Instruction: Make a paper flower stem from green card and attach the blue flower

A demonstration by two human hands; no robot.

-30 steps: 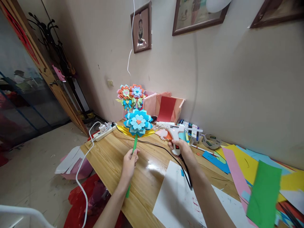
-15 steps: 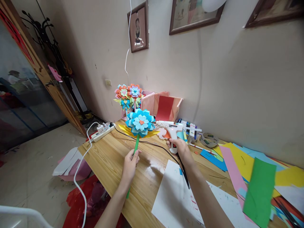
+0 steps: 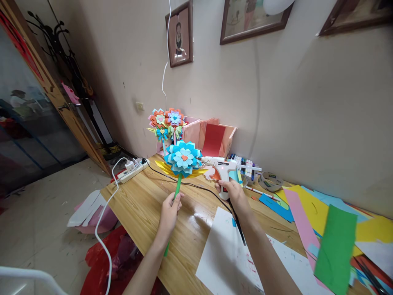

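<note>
My left hand (image 3: 170, 208) is closed around the green stem of a blue paper flower (image 3: 183, 158), held upright over the table. The flower has layered light and dark blue petals, a small orange heart at its centre and yellow paper leaves (image 3: 164, 168) below. In my right hand (image 3: 232, 191) is a white hot glue gun (image 3: 224, 167) with an orange trigger and a clear glue stick out of its back. Its nozzle points left, close to the flower's right edge; whether they touch I cannot tell.
Finished paper flowers (image 3: 167, 123) stand by a pink box (image 3: 227, 137) at the back. A power strip (image 3: 133, 171) lies at the left edge, its black cord crossing the table. White paper (image 3: 221, 254), a tape roll (image 3: 270, 180), markers (image 3: 245, 162) and coloured sheets (image 3: 336, 246) lie rightward.
The blue flower has shifted very slightly to the right, nearer the glue gun's nozzle. Both hands keep their hold, and the glue gun stays almost still.
</note>
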